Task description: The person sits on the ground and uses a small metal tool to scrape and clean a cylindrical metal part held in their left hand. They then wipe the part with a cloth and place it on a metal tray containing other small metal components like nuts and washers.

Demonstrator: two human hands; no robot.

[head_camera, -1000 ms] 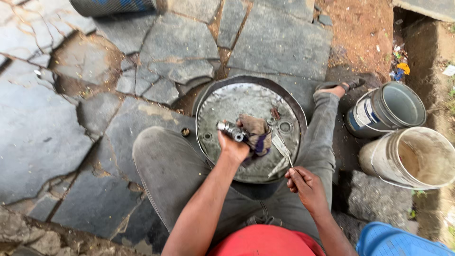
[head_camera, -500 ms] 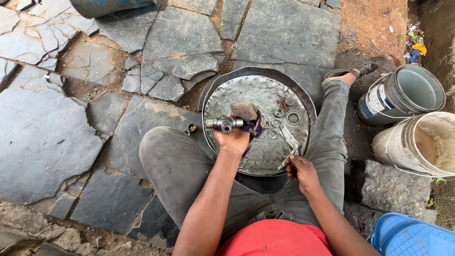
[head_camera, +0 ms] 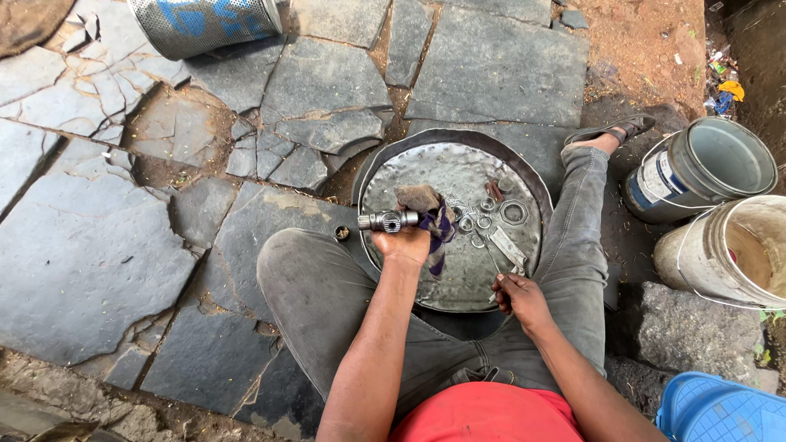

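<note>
Head view, left to right: small nut (head_camera: 341,233) on stone slab, just left of knee. Left hand (head_camera: 403,243) closed around metal shaft (head_camera: 387,220) and rag (head_camera: 432,214), held over round metal pan (head_camera: 458,278). Rings (head_camera: 513,213) lie loose in pan. Right hand (head_camera: 518,298) curled at pan's near rim; grip unclear.

metal part (head_camera: 388,220) now farther left

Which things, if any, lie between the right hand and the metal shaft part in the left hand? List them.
The left hand grips the metal shaft part with a rag, above the round metal tray. The right hand rests at the tray's near rim. Between them lies only open tray bottom; the washers and flat metal piece sit farther out.
</note>
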